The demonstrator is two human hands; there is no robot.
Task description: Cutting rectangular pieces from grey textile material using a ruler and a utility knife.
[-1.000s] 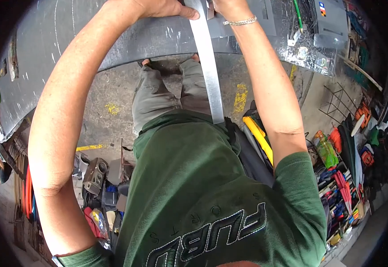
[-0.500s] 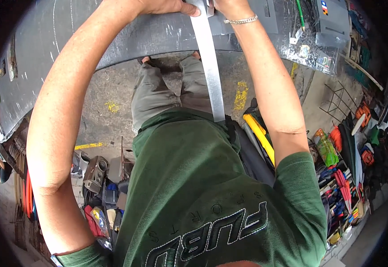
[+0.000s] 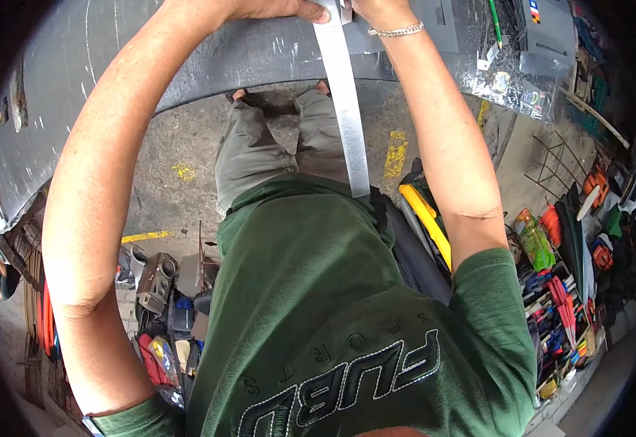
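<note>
Metal strip (image 3: pixel 346 109) barely shifted — seemingly steadied. Left hand (image 3: pixel 278 7) thumbs it; right hand (image 3: pixel 383 11) just right of it — can't tell either grip.

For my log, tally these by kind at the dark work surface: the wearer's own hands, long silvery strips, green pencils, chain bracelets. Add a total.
Left hand and right hand: 2
Long silvery strip: 1
Green pencil: 1
Chain bracelet: 1
Total: 5
</note>
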